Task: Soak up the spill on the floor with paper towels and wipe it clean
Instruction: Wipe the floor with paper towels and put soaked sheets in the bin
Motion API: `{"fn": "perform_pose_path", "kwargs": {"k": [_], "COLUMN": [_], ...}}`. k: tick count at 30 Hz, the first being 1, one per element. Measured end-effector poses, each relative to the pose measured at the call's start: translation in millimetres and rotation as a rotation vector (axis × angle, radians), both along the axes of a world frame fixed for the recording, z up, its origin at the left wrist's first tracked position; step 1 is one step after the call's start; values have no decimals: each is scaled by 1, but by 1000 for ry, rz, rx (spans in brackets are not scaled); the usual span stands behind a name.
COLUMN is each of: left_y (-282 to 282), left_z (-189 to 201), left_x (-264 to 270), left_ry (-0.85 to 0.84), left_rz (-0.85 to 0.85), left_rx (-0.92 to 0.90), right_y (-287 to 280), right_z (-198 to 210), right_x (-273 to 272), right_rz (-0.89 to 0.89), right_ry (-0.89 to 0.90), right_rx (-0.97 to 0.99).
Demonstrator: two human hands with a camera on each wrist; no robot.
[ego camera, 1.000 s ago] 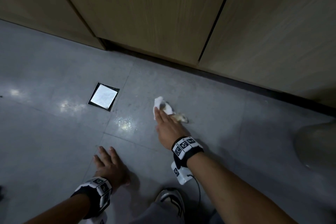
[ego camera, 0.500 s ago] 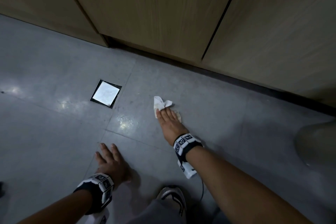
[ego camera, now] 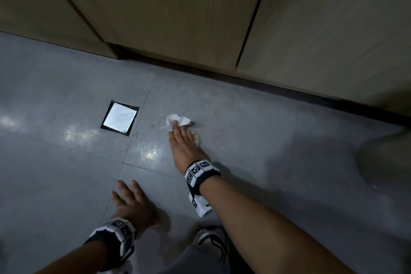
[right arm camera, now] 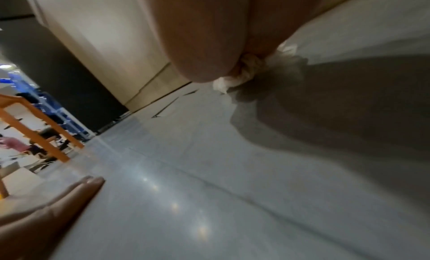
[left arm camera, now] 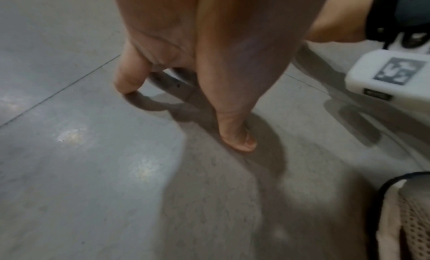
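You are in a public indoor hall, a canteen or shared workspace by the look of it: at the left edge of your right-wrist view stand wooden table legs and seated people. Grey floor tiles with a square metal floor plate run under pale wood panels along the top of your head view

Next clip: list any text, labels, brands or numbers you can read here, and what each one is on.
No readable words, brands or numbers in any view.
Right wrist band: black-and-white square code markers only, no letters.
Left wrist band: the same kind of markers.
White camera module: one such marker, blurred.
Shoe: no legible branding.
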State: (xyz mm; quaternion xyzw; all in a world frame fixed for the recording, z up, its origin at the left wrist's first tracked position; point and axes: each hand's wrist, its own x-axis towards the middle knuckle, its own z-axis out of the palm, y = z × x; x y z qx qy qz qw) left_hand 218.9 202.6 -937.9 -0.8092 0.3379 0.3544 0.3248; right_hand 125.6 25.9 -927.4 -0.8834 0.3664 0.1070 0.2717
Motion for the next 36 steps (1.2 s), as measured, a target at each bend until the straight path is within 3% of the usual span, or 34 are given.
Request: {"fn": "perform_pose_path", "kwargs": {"k": [2,8,12,16,19,25,34,36], "left_y": [2,10,0,-3,-2,2,-3,-2], "left_z": [-3,-18,3,10,15,12,23,21], "left_x": [1,9,-1,-1,0,-1,-4,-3], "left_ry": [-6,1,-1,3,14,27,40,39], "left_rz": [-3,-21,-86,10,71,50,81,86], "left_rx": [0,-43,12,21,-5,-50,-30,-35], "right_y": [-4,0,9,25,22,45,47,49], "right_z": [-2,-19,-19,-35,-23,-35,-32,-25], "right_x": [19,41,22,1,2,-63,-59,-42], "right_rz": [58,104,107,148,102,127,9,56], "right_ry": [-43,45,-61,15,-24,-35,-49,-59], "right_rx": [5,-28,-54,-19,17,-56,-102,-92]}}
